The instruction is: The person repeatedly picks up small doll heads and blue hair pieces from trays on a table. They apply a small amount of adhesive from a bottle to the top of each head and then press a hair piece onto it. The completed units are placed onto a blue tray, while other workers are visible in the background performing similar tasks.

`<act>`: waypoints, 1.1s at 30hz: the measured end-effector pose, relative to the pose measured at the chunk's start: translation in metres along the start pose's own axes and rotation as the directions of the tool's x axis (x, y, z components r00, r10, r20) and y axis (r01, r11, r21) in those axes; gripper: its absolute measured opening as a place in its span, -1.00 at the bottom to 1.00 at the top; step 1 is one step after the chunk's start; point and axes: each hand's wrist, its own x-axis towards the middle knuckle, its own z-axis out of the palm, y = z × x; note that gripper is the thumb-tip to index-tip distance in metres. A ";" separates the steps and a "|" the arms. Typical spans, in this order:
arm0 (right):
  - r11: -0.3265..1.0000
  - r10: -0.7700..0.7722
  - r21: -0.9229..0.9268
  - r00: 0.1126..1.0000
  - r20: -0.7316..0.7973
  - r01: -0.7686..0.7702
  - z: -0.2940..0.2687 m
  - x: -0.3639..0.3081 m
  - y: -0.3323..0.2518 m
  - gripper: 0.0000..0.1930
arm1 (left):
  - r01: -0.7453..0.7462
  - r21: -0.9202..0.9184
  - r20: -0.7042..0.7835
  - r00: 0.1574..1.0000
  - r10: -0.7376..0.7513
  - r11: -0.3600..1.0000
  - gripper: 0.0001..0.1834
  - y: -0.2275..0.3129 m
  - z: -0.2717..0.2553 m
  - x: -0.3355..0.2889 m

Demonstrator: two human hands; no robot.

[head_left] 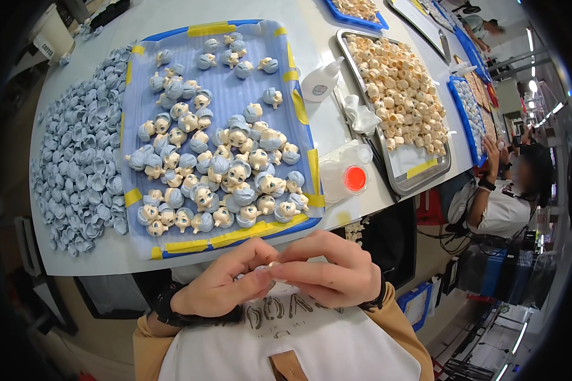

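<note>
Close in front of my chest, my left hand (225,286) and my right hand (330,270) meet at the fingertips. Between them is a small doll head part (239,276), light blue where it shows by my left fingers; most of it is hidden. My right thumb and fingertips pinch a pale bit (274,264) at its edge. Just beyond, a blue tray (318,221) lined with a soft sheet and yellow tape carries many doll heads (236,174) with light blue hair and painted faces, crowded toward its near half.
Left of the tray spreads a heap of light blue hair shells (82,159). At right are a white squeeze bottle (321,81), crumpled tissue (361,116), a container with an orange-red disc (355,178) and a metal tray (419,184) of beige hollow parts. A co-worker (502,203) sits farther right.
</note>
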 end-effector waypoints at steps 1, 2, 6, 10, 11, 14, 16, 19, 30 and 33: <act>1.000 0.015 0.024 1.000 0.019 -0.016 -0.003 -0.001 0.000 -0.63 | 0.000 0.030 -0.004 1.000 0.000 1.000 -0.79 0.001 0.001 0.000; 0.999 0.026 0.023 1.000 0.018 -0.026 -0.007 0.000 -0.002 -0.63 | 0.000 0.059 -0.009 1.000 0.001 0.998 -0.80 0.002 0.002 0.000; 0.978 0.085 -0.179 0.987 -0.139 -0.110 -0.042 -0.002 -0.014 -0.62 | -0.077 0.038 -0.103 0.991 0.081 0.996 -0.79 0.004 0.001 -0.001; 0.782 0.251 -0.466 0.893 -0.373 -0.414 -0.063 0.000 -0.003 -0.71 | -0.149 0.082 -0.183 0.970 0.162 0.985 -0.65 0.003 0.003 -0.001; 0.773 0.262 -0.475 0.894 -0.365 -0.420 -0.064 0.000 -0.003 -0.72 | -0.141 0.115 -0.194 0.968 0.161 0.983 -0.62 0.006 0.006 -0.001; 0.766 0.275 -0.493 0.904 -0.328 -0.412 -0.065 0.003 0.002 -0.74 | -0.117 0.193 -0.168 0.974 0.150 0.974 -0.58 0.001 0.003 0.000; 0.769 0.256 -0.509 0.915 -0.311 -0.388 -0.063 0.005 0.006 -0.74 | -0.090 0.232 -0.152 0.980 0.127 0.969 -0.59 0.001 0.000 -0.001; 0.752 0.236 -0.543 0.922 -0.306 -0.373 -0.063 0.005 0.008 -0.74 | -0.072 0.289 -0.173 0.977 0.126 0.955 -0.63 0.006 0.001 -0.002; 0.743 0.236 -0.536 0.906 -0.350 -0.401 -0.061 -0.004 0.008 -0.73 | -0.197 0.271 -0.260 0.927 0.269 0.942 -0.60 -0.003 -0.002 -0.001; 0.742 0.227 -0.533 0.900 -0.372 -0.407 -0.059 -0.008 0.012 -0.74 | -0.216 0.302 -0.283 0.910 0.304 0.929 -0.59 -0.002 -0.002 0.002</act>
